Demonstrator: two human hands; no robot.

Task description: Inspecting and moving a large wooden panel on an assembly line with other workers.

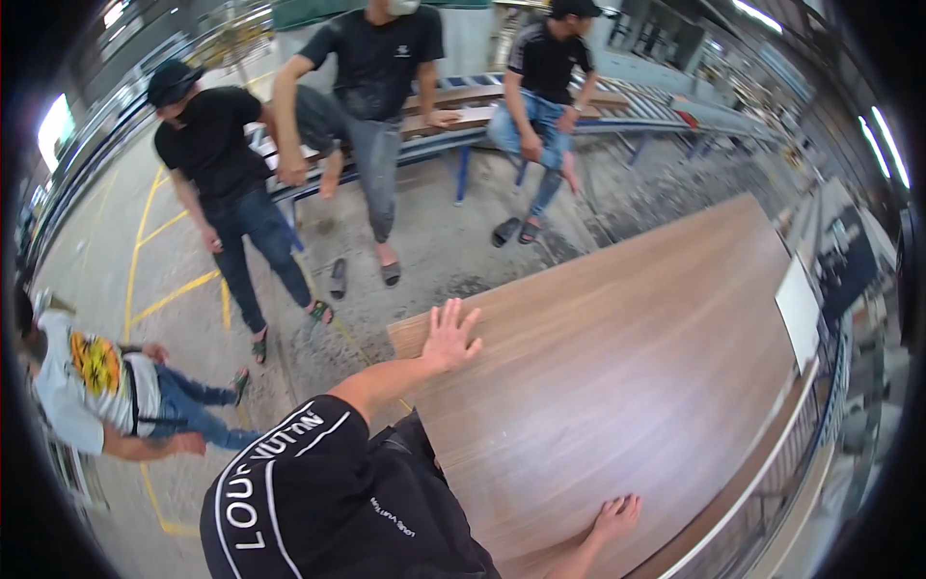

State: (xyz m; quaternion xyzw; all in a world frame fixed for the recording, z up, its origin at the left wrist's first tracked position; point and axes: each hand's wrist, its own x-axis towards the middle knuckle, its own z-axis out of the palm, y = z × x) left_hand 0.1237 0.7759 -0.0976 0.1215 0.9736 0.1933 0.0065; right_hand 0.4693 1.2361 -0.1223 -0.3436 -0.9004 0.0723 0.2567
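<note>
A large brown wood-grain panel [598, 357] lies broad and flat in front of me. My left hand [450, 336] rests on its far left corner, palm down, with the fingers spread. Lower down, towards the panel's right side, my right hand [615, 518] lies on the same surface. Its fingers stretch out a little apart, and nothing shows in them. Neither hand is wrapped round an edge.
Along the panel's right side runs a machine rail [762, 454], with a white plate [799, 311] at its far end. Beyond, two people sit on a roller conveyor [424, 145]; two others stand at the left. A loose slipper [338, 278] lies on the floor.
</note>
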